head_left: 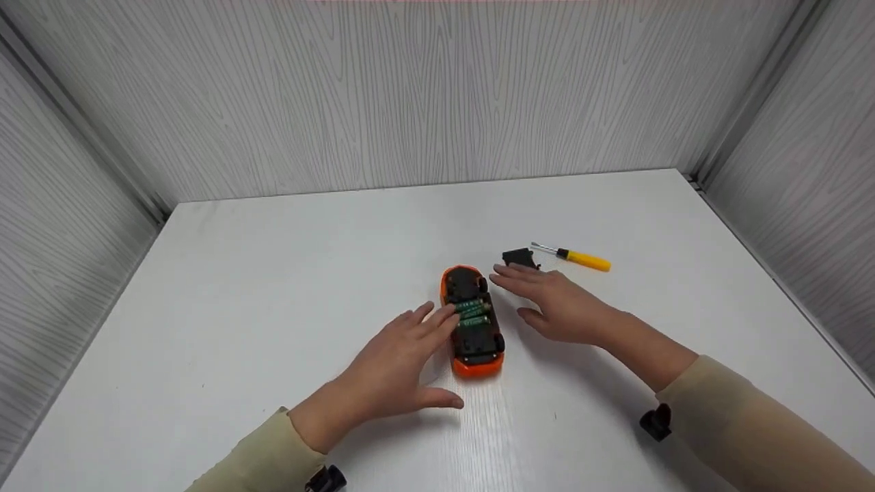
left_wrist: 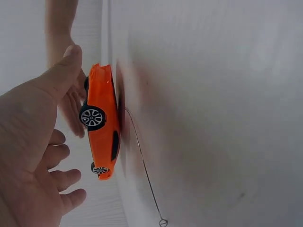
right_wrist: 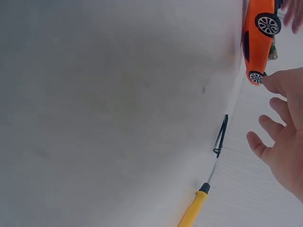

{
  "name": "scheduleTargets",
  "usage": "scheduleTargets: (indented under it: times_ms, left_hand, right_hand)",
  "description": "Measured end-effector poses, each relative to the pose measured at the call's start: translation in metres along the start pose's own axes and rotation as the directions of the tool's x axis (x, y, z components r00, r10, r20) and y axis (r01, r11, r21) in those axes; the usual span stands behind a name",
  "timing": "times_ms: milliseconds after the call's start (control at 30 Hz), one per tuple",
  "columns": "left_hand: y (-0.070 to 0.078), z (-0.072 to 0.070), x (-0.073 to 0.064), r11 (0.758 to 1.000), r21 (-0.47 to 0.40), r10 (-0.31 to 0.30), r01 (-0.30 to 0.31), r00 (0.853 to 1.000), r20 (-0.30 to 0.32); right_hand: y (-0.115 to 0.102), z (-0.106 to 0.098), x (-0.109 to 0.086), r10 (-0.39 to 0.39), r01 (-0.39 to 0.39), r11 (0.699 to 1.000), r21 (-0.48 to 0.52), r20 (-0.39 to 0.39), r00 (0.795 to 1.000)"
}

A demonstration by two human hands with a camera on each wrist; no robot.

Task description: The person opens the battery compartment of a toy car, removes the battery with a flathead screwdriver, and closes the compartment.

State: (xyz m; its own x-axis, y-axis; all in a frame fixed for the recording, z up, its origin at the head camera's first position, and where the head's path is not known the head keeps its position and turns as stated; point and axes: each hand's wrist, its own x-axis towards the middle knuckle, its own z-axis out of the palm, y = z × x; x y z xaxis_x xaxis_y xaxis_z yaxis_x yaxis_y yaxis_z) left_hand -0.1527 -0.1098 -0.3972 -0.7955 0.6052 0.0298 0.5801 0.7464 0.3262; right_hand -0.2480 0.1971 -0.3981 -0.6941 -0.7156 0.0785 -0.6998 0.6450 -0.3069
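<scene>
An orange toy car lies upside down on the table, its black underside facing up. Several green batteries sit in its middle; in the right wrist view one battery sticks out above the underside. My left hand is at the car's left, fingers extended and thumb spread, its fingertips overlapping the batteries in the head view; whether they touch is unclear. To the right of the car, my right hand hovers with fingers extended, holding nothing. Just beyond its fingertips is a black plastic cover, partly hidden by them.
A screwdriver with a yellow handle lies right of the cover, its tip pointing left. In the left wrist view a thin wire with a small loop at its end runs from beside the car. Grey wood-grain panels enclose the white table.
</scene>
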Motion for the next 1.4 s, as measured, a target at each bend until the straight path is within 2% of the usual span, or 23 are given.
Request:
scheduleTargets:
  times_ms: [233,533,867,1133,1400]
  left_hand:
    - [0.000,0.003,-0.005,0.992,0.093,0.080,-0.087,0.994,0.073]
    - [-0.004,0.009,-0.007,0.977,0.170,0.117,-0.129,0.990,0.076]
    - [-0.008,0.009,-0.008,0.979,0.171,0.091,-0.106,0.991,0.094]
    - [-0.016,0.007,-0.009,0.984,0.174,0.026,-0.038,0.997,0.073]
    - [-0.022,0.005,-0.009,0.985,0.174,0.004,-0.012,0.999,0.051]
  right_hand:
    - [-0.004,0.003,0.003,0.004,0.000,0.998,-0.063,0.051,0.999]
    - [-0.007,0.006,0.010,-0.035,0.042,0.993,-0.114,0.065,0.997]
    - [-0.007,0.007,0.010,-0.020,0.027,0.994,-0.102,0.078,0.997]
    - [-0.004,0.007,-0.001,-0.033,0.037,0.990,-0.137,0.030,0.999]
    - [-0.007,0.007,-0.011,-0.048,0.045,0.986,-0.162,-0.009,0.999]
